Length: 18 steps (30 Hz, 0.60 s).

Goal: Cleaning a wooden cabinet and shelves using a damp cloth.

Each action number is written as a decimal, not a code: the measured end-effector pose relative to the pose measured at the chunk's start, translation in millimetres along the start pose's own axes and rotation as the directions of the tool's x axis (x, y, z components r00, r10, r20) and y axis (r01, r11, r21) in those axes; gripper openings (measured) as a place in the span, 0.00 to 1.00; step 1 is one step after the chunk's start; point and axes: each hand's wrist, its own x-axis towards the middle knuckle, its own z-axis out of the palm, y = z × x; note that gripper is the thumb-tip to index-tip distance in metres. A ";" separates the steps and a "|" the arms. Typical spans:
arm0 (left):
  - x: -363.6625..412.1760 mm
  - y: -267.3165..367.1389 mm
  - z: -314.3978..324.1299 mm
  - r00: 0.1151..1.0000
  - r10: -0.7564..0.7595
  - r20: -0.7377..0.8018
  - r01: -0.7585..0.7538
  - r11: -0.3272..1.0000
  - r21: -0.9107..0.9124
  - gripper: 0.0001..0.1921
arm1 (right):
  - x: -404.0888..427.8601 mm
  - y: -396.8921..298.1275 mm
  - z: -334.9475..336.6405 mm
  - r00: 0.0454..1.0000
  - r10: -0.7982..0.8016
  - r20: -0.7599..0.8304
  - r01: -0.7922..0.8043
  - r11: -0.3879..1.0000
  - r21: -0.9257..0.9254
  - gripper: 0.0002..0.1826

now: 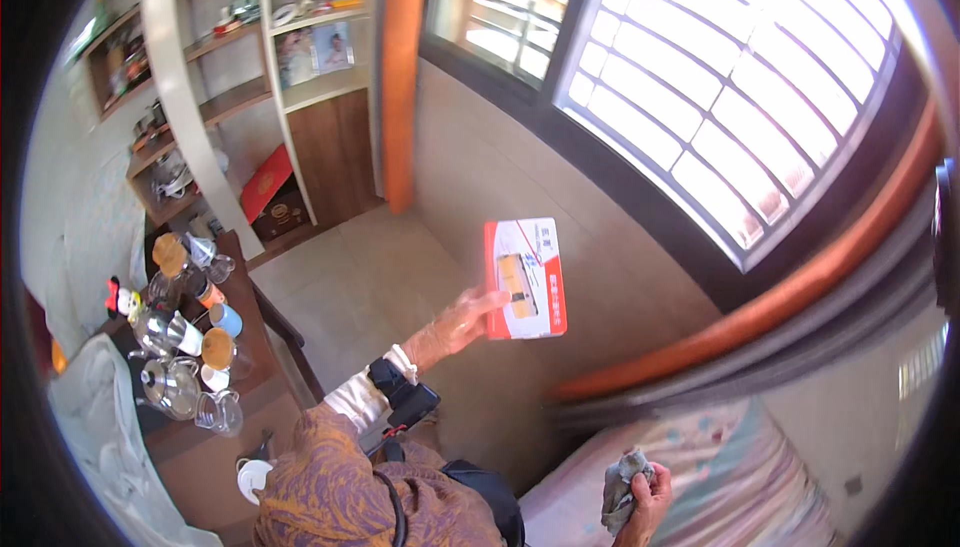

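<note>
My left hand (469, 314) grips a flat white and red cardboard box (556, 277) by its near left edge, thumb on its front. The box bears writing and a picture of a yellowish item, and is held up over the floor in front of the wall. Lower right, my right hand (651, 498) is closed around a crumpled grey cloth (621, 488), above a bed with a patterned cover (712, 464). A dark device is strapped to my left wrist.
To the left, a brown table (202, 464) holds glass teapots (171, 389), jars with wooden lids and cups. Open shelves (225, 44) stand behind it. A barred window (720, 89) is at the upper right, with an orange and grey curtain (675, 355) beside the bed.
</note>
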 end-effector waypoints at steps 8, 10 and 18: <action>3.8 86.5 -110.7 0.965 0.216 -0.148 -0.194 0.969 0.150 0.29 | 135.2 -29.7 175.0 0.897 -0.150 0.417 0.072 0.978 0.195 0.15; -8.4 106.6 -132.4 0.942 0.243 -0.231 -0.213 0.966 0.146 0.30 | 150.8 -52.1 233.7 0.835 -0.172 0.522 0.065 0.974 0.217 0.15; -16.9 154.6 -199.4 0.840 0.361 -0.405 -0.311 0.932 0.185 0.30 | 211.7 -99.5 398.7 0.585 -0.100 0.805 0.068 0.995 0.075 0.20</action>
